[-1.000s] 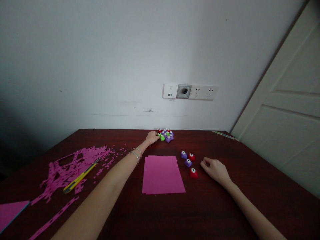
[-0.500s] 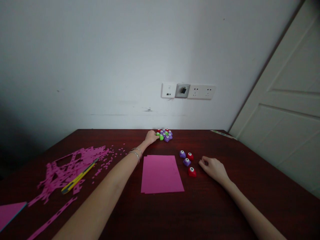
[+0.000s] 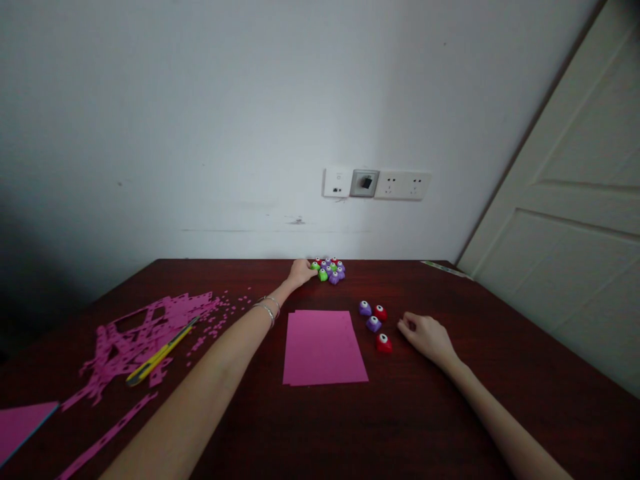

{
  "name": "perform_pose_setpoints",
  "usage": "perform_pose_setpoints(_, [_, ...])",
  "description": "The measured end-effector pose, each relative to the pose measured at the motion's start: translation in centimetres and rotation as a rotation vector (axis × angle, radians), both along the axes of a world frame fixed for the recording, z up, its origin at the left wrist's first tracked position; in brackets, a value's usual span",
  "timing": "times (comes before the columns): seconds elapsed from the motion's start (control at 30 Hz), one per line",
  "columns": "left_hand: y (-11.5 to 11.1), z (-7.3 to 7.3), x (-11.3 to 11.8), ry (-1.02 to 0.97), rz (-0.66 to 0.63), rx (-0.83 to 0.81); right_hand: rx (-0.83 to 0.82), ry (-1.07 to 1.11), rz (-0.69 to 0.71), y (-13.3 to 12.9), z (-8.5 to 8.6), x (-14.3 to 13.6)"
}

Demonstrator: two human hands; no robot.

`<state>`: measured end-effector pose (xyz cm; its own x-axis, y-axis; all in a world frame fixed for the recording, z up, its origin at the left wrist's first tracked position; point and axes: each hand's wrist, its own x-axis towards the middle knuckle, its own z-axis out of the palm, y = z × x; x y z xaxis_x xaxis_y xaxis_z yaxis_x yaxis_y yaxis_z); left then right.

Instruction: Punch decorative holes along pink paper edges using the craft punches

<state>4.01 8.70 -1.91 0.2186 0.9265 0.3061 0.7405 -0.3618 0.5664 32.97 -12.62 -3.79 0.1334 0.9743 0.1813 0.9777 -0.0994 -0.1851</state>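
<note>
My left hand (image 3: 301,273) reaches to the back of the dark red table, its fingers closed around the edge of a green piece (image 3: 315,266) at the left of a cluster of small eye-topped pieces (image 3: 334,269) in purple, green and red. Curled on the table at the right, my right hand (image 3: 427,339) shows nothing in its fingers. Left of it lie two purple pieces (image 3: 373,324) and two red pieces (image 3: 384,343). Stacked pink paper sheets (image 3: 324,348) rest between my forearms.
Pink paper scraps (image 3: 175,310) with punched holes and many tiny bits cover the left side. A yellow cutter (image 3: 163,353) lies on them. A pink sheet (image 3: 23,427) is at the left edge. Wall sockets (image 3: 403,185) sit behind the table; a thin strip (image 3: 447,269) lies back right.
My left hand has shifted slightly left, and the green piece at its fingertips shows a little more. My right hand has stayed in place.
</note>
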Motion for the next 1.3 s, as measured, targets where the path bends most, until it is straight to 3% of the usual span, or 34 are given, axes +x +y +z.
perform_pose_setpoints(0.23, [-2.6, 3.8, -0.4, -0.116, -0.135, 0.097, -0.004, 0.0, -0.001, 0.0, 0.1, 0.0])
perform_pose_setpoints(0.4, [-5.9, 6.0, -1.3, -0.256, -0.303, 0.174, -0.004, -0.005, -0.006, -0.1, 0.1, -0.1])
perform_pose_setpoints(0.5, [-8.3, 6.9, -1.7, -0.261, -0.384, 0.137, -0.005, -0.002, -0.005, -0.1, 0.1, -0.1])
perform_pose_setpoints(0.73, [-12.0, 6.8, -2.1, -0.291, -0.482, -0.021, -0.012, 0.013, 0.002, 0.0, 0.1, -0.1])
perform_pose_setpoints(0.93, [-12.6, 6.5, -3.1, -0.252, -0.497, -0.035, -0.014, 0.051, -0.013, 0.0, -0.1, 0.1])
perform_pose_setpoints(1.03, [-12.7, 6.7, -3.4, -0.24, -0.503, -0.043, 0.057, 0.189, -0.03, 0.0, 0.0, 0.8])
perform_pose_setpoints(1.17, [-13.0, 7.2, -3.3, -0.248, -0.529, -0.046, 0.255, 0.417, 0.029, -0.1, 1.8, 0.5])
perform_pose_setpoints(1.3, [-13.8, 7.5, -2.7, -0.251, -0.592, -0.089, 0.283, 0.666, 0.212, -0.9, 5.0, -3.3])
